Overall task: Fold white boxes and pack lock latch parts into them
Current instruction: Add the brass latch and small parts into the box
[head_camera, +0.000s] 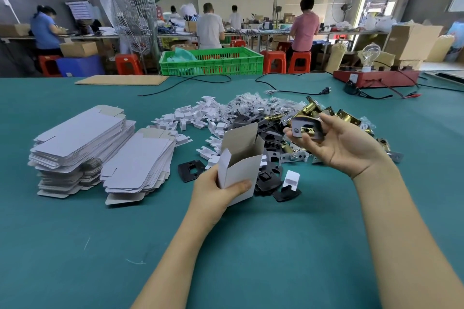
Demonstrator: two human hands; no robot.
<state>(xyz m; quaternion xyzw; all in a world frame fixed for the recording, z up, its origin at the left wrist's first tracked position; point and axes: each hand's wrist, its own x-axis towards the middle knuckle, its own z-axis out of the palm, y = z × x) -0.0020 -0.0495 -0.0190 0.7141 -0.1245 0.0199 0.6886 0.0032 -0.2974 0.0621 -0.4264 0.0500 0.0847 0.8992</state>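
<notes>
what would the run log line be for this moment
left hand: holds open folded white cardboard box | right hand: holds brass-and-dark metal latch part | stage: latch not yet in box

place: you're in a small factory packing floor | proof: other workers [209, 26] at benches on red stools [273, 61], green crate [213, 61], flat box blanks [82, 143] stacked on your green table [75, 246]
</notes>
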